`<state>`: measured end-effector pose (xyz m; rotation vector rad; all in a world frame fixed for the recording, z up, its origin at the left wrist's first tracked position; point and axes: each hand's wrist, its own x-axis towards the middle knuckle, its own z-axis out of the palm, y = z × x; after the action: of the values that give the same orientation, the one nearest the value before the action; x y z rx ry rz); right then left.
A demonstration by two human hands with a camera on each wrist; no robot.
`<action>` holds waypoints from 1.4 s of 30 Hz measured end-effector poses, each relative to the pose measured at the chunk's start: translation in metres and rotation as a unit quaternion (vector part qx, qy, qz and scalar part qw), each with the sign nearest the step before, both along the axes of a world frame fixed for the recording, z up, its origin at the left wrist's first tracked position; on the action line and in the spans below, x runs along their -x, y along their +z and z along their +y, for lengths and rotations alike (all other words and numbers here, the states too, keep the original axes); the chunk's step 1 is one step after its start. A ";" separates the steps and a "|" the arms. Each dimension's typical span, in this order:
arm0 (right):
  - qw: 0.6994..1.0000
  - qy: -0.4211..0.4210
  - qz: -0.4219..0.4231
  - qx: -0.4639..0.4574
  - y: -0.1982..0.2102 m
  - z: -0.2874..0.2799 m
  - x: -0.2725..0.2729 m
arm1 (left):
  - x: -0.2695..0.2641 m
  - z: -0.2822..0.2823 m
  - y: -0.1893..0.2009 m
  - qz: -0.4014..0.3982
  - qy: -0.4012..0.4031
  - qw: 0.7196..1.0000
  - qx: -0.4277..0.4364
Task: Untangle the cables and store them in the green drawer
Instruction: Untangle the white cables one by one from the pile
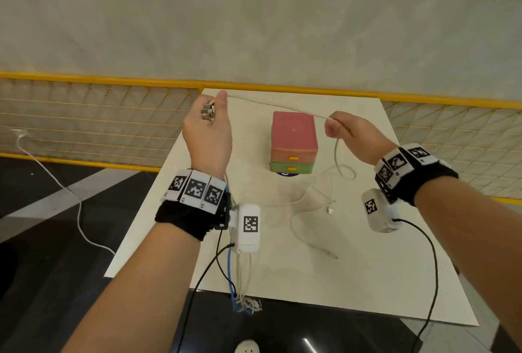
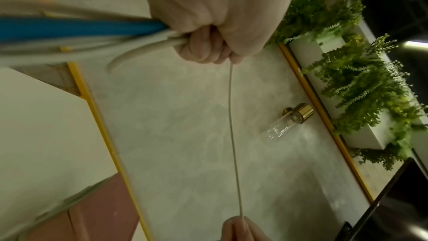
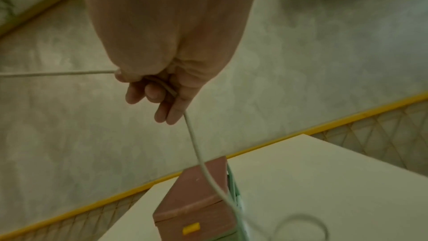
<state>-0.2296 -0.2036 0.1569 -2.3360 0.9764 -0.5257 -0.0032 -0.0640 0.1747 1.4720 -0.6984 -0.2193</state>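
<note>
My left hand [image 1: 210, 123] is raised at the table's far left and grips a bundle of cables with metal plugs [image 1: 208, 111] sticking up from the fist. The bundle, with a blue cable [image 2: 76, 27] in it, hangs down past my wrist. A thin white cable [image 1: 276, 106] runs taut from that fist to my right hand [image 1: 343, 132], which pinches it above the drawer box. From there the cable [image 3: 199, 155] drops and loops on the table [image 1: 347, 173]. The pink box [image 1: 293, 133] has a green drawer [image 1: 291, 167] at its bottom, closed.
More white cable [image 1: 306, 235] lies loose on the white table [image 1: 381, 268], with a small plug [image 1: 330, 210]. A yellow mesh fence [image 1: 93, 121] runs behind the table. Another white cord [image 1: 56, 180] trails over the floor at left. A plant box [image 2: 361, 87] shows in the left wrist view.
</note>
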 end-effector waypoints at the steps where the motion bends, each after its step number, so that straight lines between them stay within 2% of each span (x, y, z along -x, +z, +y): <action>1: 1.000 -0.007 -0.009 -0.002 0.001 -0.001 -0.001 | 0.003 -0.001 0.000 -0.001 0.000 1.000 0.005; 4: 0.999 -0.010 -0.019 0.030 0.009 0.000 -0.008 | 0.016 -0.002 0.001 -0.056 -0.070 0.996 -0.015; 8: 0.992 0.067 0.008 0.109 0.033 0.019 -0.025 | 0.049 -0.004 0.002 -0.157 -0.221 0.954 -0.126; 10: 0.981 0.104 0.007 0.164 0.045 0.029 -0.030 | 0.055 -0.009 0.002 -0.155 -0.244 0.948 -0.134; 13: 0.973 0.108 0.027 0.203 0.054 0.036 -0.024 | 0.052 -0.013 0.004 -0.163 -0.237 0.950 -0.126; 16: 0.979 0.084 0.043 0.182 0.055 0.042 -0.008 | 0.049 -0.008 0.006 -0.178 -0.228 0.953 -0.089; 21: 0.989 0.023 0.077 0.123 0.049 0.054 0.020 | 0.039 0.004 0.014 -0.121 -0.200 0.972 -0.023; 25: 0.993 0.053 0.095 0.045 0.037 0.078 0.025 | 0.038 0.013 0.015 -0.106 -0.203 0.973 -0.025; 28: 0.992 0.086 0.090 -0.018 0.025 0.102 0.021 | 0.040 0.021 0.011 -0.091 -0.241 0.965 -0.051; 33: 0.980 0.137 0.084 -0.121 -0.007 0.136 0.017 | 0.044 0.043 -0.003 -0.119 -0.326 0.930 -0.123; 36: 0.970 0.194 0.120 -0.083 -0.030 0.155 0.014 | 0.046 0.059 -0.010 -0.128 -0.367 0.908 -0.157; 38: 0.961 0.211 0.168 -0.066 -0.042 0.161 0.012 | 0.045 0.069 -0.013 -0.163 -0.403 0.880 -0.192; 40: 0.952 0.197 0.228 -0.054 -0.044 0.158 0.014 | 0.044 0.079 -0.016 -0.196 -0.455 0.835 -0.237; 42: 0.946 0.165 0.279 -0.024 -0.038 0.150 0.018 | 0.045 0.089 -0.017 -0.186 -0.502 0.802 -0.266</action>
<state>-0.2474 -0.0540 0.1190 -2.5826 0.7817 0.3097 -0.0477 0.0252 0.1580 1.5364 -1.8355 -1.0291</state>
